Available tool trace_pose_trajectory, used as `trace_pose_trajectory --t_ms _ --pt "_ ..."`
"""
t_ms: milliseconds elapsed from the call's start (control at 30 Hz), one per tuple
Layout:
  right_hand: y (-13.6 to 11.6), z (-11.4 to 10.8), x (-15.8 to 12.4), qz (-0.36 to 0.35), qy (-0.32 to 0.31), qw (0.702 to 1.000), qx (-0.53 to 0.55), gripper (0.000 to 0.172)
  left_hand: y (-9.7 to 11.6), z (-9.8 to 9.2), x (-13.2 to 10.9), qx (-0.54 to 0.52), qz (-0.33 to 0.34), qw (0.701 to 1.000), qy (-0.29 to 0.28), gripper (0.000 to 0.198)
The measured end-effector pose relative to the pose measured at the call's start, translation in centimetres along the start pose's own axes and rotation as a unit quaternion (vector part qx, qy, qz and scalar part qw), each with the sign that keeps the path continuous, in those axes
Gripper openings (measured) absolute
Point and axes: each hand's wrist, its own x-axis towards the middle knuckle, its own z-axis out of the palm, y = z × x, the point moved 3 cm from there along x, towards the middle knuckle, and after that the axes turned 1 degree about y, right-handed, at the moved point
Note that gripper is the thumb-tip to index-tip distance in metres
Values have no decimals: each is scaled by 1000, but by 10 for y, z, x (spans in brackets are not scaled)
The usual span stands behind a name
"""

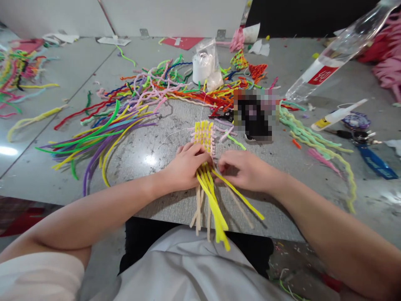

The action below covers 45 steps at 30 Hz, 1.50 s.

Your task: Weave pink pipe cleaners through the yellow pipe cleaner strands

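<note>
A small woven piece of yellow and pale pink pipe cleaners (203,136) lies on the table in front of me, its loose yellow and beige ends hanging over the table's front edge. My left hand (189,165) is closed over the lower part of the weave, thumb and fingers pressing it. Just right of the weave, my right hand (242,170) has its fingers curled in a pinch by the outermost yellow strand (241,196). What sits between those right fingertips is hidden.
Loose coloured pipe cleaners (103,133) are piled left and behind. A white thread spool (200,69), a blurred-out dark object (253,115), a tilted clear bottle (335,58), a glue bottle (338,115) and keys on a blue strap (376,161) stand or lie around the back and right.
</note>
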Motion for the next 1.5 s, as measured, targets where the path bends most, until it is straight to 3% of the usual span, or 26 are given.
trace_pose_trajectory --t_ms 200,300,367,500,567,633,733,800,933,1067,1233,1367,1500 --pt "-21 3 -4 -94 14 994 46 12 -4 1 -2 -7 10 1000 -3 37" --pt "-8 -3 -2 -71 53 996 6 8 -7 5 -3 -15 5 1000 26 41" --pt "5 -7 1 -59 90 993 -46 6 -9 8 -4 -13 -3 998 59 55" --pt "25 -14 6 -28 187 966 -178 13 -11 14 -6 12 -8 996 90 72" --pt "25 -14 8 -38 174 966 -189 13 -11 15 -6 17 -6 996 85 72" --pt "20 -11 8 -56 114 977 -171 6 -11 15 -6 15 -5 997 80 69" --pt "6 -2 7 -90 -9 983 -160 28 -11 13 -6 10 1 997 73 63" --pt "-4 3 5 -117 -44 980 -154 34 -11 12 -7 9 6 998 69 59" --pt "-13 10 3 -125 -47 983 -128 30 -10 11 -9 17 13 998 60 54" --pt "-9 9 1 -50 -38 995 -80 31 -9 10 -9 27 15 998 53 56" --pt "-1 2 -1 30 -76 995 56 24 -8 8 -11 37 30 998 40 55" --pt "-1 -1 0 20 -95 988 118 16 -9 8 -11 50 41 997 38 55" --pt "0 -1 1 -13 -50 993 106 15 -8 8 -10 61 38 997 29 56"
